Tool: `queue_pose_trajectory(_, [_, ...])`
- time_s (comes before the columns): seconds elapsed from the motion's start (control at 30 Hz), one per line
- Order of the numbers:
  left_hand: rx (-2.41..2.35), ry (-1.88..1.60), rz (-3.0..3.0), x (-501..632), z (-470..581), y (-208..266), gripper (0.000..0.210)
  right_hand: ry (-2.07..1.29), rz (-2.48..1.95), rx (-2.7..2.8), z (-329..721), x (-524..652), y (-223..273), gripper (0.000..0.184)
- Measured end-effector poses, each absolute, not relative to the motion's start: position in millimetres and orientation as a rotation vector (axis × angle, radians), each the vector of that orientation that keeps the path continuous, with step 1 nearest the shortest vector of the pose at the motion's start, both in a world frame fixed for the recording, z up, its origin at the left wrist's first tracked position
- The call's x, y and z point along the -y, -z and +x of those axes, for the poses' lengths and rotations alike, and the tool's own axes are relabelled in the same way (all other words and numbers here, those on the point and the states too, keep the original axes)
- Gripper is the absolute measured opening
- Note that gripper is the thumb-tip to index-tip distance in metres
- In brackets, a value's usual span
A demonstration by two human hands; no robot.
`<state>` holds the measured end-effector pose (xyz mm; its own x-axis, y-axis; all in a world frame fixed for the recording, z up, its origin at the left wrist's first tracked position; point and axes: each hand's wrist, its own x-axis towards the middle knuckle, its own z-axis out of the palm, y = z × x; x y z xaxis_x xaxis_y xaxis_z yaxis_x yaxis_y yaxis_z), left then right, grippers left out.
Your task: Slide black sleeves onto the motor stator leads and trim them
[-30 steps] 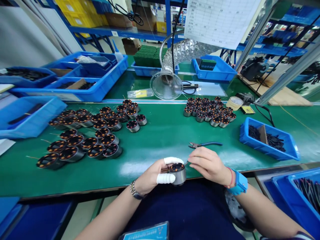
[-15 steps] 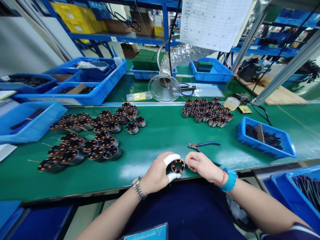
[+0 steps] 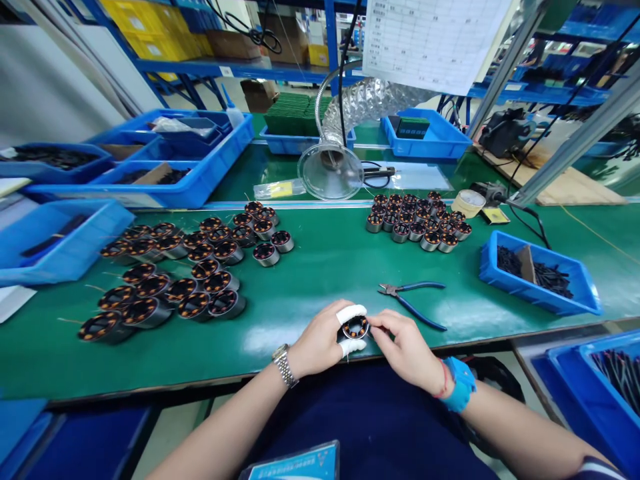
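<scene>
My left hand [image 3: 325, 337], with white finger covers on thumb and forefinger, grips a motor stator [image 3: 355, 335] near the table's front edge. The stator's open face, a ring of copper coils in a metal rim, points up toward me. My right hand [image 3: 405, 347] is at the stator's right edge, thumb and forefinger pinched together. Whatever lies between those fingertips is too small to make out. Just beyond my right hand, blue-handled cutting pliers [image 3: 413, 300] lie on the green mat with their handles spread.
Many similar stators [image 3: 183, 290] stand at the left, and another group [image 3: 417, 220] at the back right. A blue bin [image 3: 540, 280] of black pieces sits to the right. A clear fume hood [image 3: 330, 173] on a foil duct hangs at the back middle.
My right hand's fingers have come in to the stator's right edge and stretched out more, where before they were curled a little away. My left hand still holds the stator.
</scene>
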<state>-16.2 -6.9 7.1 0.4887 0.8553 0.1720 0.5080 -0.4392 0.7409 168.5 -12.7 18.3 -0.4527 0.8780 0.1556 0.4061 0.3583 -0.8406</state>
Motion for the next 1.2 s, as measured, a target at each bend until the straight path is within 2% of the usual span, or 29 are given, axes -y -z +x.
queue_pose_trajectory(0.2, [-1.046, -0.672, 2.108, -3, -18, -10, 0.04, -0.85, -1.066, 2.058, 166, 38, -7, 0.034])
queue_pose_trajectory(0.3, [-1.133, -0.575, 2.128, -6, -26, -13, 0.059, -0.816, -1.062, 2.101, 178, 31, -7, 0.038])
queue_pose_trajectory(0.37, [-1.298, -0.559, 2.102, -2, -32, -17, 0.065, -0.761, -1.086, 2.081, 187, 22, -7, 0.039])
queue_pose_trajectory(0.47, [-1.449, -0.525, 2.012, 6, -37, -24, 0.042, -0.695, -1.016, 2.141, 192, 8, -4, 0.047])
queue_pose_trajectory(0.6, [-1.483, -0.492, 2.072, 9, -36, -33, 0.013, -0.781, -0.804, 2.256, 177, -6, -1, 0.058])
queue_pose_trajectory(0.8, [-1.335, -0.32, 2.61, -8, -34, -51, 0.016, -0.805, -0.856, 2.244, 163, -13, -5, 0.041])
queue_pose_trajectory(0.93, [-1.28, -0.145, 2.894, -19, -35, -75, 0.023, -0.715, -1.005, 2.196, 161, -6, -4, 0.039])
queue_pose_trajectory(1.0, [-1.33, -0.204, 2.936, -23, -43, -89, 0.023, -0.68, -1.066, 2.171, 160, -2, -2, 0.038])
queue_pose_trajectory(1.07, [-1.482, -0.408, 2.866, -25, -54, -99, 0.017, -0.639, -1.113, 2.144, 158, 0, 1, 0.037])
queue_pose_trajectory(1.2, [-1.805, -0.822, 2.286, -10, -68, -90, 0.015, -0.541, -1.203, 2.094, 154, 2, 8, 0.035])
